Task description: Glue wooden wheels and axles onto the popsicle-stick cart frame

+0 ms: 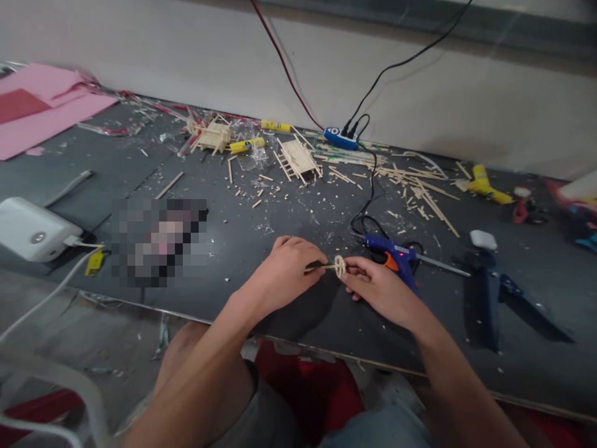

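Note:
My left hand [298,264] pinches a thin wooden stick [329,267] near the front of the dark table. At the stick's right end stands a small wooden ring [340,266] with bars across it, like a little wheel. The fingers of my right hand [366,278] are closed on the ring's right edge. Whether stick and ring are joined cannot be made out. Just beyond my right hand lies a blue glue gun [394,254] with an orange trigger, a small red light and a glue stick reaching out to the right.
Small wooden stick models [296,158] stand toward the wall among loose sticks [426,193] and yellow glue tubes [247,145]. A blue power strip [341,138] feeds the glue gun's cord. A white power bank [35,229] sits left, dark blue pliers-like tool [489,305] right.

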A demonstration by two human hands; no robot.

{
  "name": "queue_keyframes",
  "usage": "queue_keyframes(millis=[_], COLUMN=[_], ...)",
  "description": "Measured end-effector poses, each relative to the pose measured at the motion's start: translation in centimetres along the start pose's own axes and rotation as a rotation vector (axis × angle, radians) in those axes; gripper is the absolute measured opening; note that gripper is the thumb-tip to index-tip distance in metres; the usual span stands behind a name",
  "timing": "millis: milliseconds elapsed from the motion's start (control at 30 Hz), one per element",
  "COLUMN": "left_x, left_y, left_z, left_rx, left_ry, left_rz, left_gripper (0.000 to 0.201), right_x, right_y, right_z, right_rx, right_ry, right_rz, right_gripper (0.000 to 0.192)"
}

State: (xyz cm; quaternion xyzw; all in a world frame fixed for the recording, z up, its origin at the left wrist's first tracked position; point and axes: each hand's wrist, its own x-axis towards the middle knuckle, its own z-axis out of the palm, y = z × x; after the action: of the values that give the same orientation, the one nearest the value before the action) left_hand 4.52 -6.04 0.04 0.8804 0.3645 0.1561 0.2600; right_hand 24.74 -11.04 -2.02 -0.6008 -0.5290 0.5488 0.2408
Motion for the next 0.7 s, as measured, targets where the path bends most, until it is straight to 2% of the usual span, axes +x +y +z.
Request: queue_keyframes(millis=[67, 200, 267, 533, 700], left_x=[-0.5, -1.8, -2.3, -3.0, -2.9], left_y=[-0.5, -2.0, -2.6, -2.8, -2.6], left_z=[-0.9, -2.3, -2.6, -2.7, -3.2], left_rx=[-0.039, -0.067, -0.066, -0.065, -0.111], left_ry=[-0.025, -0.115, -0.153, -0.194, -0.169], left_rz=[-0.008, -0.098, -0.145, -0.323, -0.347], left_gripper=[0.024, 0.053, 0.06, 0.044, 0.037], right_x=[0.0, 0.0, 0.0, -0.2, -0.3], right_y=[0.1, 0.2, 0.2, 0.1, 0.0], right_z=[0.1, 0.1, 0.0, 0.0, 0.0], right_rx=[0.012, 0.011, -0.004, -0.074, -0.121], right_ry=[0.004, 0.014, 0.018, 0.016, 0.007], right_rz=[-0.006, -0.003, -0.008, -0.019, -0.015], right_gripper=[0.027, 0.027, 0.027, 0.026, 0.026])
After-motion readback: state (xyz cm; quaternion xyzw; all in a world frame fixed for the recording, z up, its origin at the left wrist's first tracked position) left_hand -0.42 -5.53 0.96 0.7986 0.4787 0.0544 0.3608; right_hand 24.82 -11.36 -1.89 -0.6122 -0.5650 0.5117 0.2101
